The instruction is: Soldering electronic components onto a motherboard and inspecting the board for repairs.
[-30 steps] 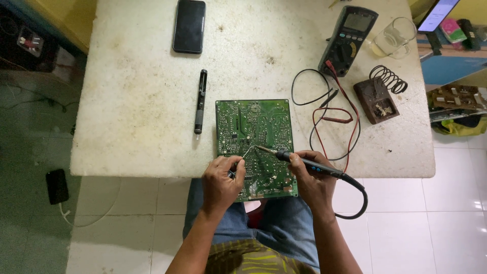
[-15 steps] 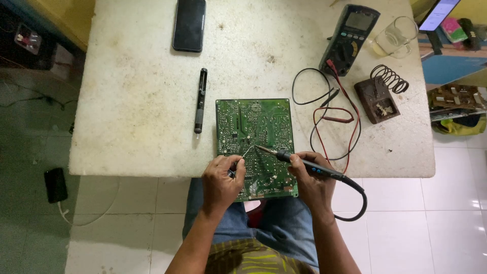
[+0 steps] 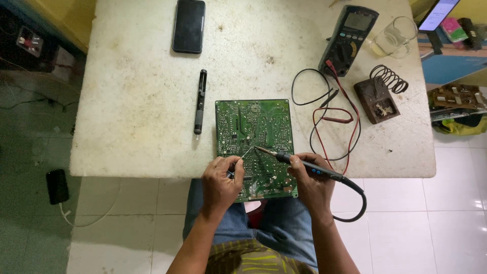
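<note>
At lower centre, the right hand grips an iron over the board; the left hand pinches a wire.

Left forearm: I have it bare, rising from the near edge and angling far and slightly right.
Left wrist: I keep it nearly straight, back of the hand up.
Left hand: curled; my thumb and forefinger are pinched together at the far right tip, other fingers folded under.
Right forearm: bare, coming up from the near edge and leaning far and slightly left.
Right wrist: a little bent, turned inward toward the left hand.
Right hand: I hold it closed in a pen grip, fingers wrapped, knuckles up.
Spacing: my two hands sit side by side, near each other but apart.
</note>
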